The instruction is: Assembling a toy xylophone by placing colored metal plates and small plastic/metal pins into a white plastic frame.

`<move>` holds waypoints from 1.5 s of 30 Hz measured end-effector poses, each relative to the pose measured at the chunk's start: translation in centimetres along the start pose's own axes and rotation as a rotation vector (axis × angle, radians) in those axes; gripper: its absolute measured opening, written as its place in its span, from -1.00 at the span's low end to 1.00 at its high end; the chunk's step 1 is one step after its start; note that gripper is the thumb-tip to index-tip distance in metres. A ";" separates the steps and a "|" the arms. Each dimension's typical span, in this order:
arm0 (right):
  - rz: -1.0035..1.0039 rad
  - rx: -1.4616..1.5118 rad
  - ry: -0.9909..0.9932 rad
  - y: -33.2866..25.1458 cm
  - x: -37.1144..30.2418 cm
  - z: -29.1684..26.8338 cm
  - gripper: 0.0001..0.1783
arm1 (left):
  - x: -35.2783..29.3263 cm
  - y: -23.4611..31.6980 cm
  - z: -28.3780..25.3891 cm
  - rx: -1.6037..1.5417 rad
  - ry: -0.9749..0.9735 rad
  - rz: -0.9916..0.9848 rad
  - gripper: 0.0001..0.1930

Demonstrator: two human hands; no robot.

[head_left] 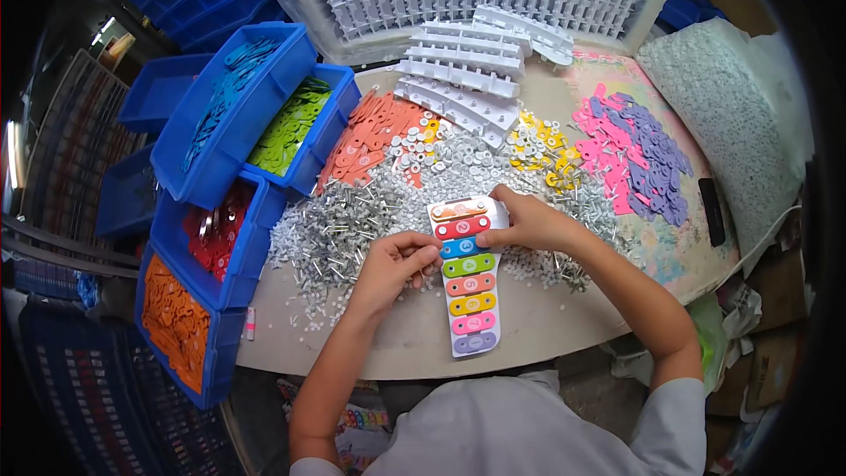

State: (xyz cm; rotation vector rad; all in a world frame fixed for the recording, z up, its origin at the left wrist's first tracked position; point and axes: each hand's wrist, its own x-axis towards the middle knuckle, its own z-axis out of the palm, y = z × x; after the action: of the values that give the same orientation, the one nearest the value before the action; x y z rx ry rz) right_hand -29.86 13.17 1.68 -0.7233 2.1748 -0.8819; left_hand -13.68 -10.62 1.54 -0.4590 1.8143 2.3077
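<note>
A toy xylophone (471,304) with a white base and a column of coloured bars lies on the table in front of me. Its blue bar (460,248) sits below the red one, near the far end. My right hand (531,226) grips the far right side of the xylophone, thumb over the blue bar's right end. Close to that bar's left end, my left hand (393,270) has thumb and fingertips pinched together; anything between them is too small to make out. Beyond both hands spread silvery metal pins (348,225) and small white washers (467,159).
Blue bins (304,178) at the left hold coloured bars. Loose salmon bars (366,137), yellow bars (539,143), and pink and purple bars (648,159) lie around the pile. White bases (463,79) are stacked at the back. A dark phone-like slab (711,211) and a full sack (727,106) stand right.
</note>
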 end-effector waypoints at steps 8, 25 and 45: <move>0.035 0.056 -0.110 -0.9 0.1 -0.7 0.00 | 1.8 -0.8 0.1 -0.011 -0.050 -0.066 -0.74; 0.035 -0.084 -0.152 -0.7 1.0 -0.6 -0.14 | 3.2 -1.8 1.4 0.075 -0.071 -0.053 -0.43; -0.153 -0.021 0.756 1.1 -11.6 7.4 -0.91 | -8.9 -1.7 -9.7 0.741 0.895 0.415 -0.88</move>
State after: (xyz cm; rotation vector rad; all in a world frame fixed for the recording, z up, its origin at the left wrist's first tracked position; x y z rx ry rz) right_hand -17.37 19.08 1.18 -0.6312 2.8055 -1.3787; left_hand -3.45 -19.07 0.94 -1.1712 3.2188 1.4405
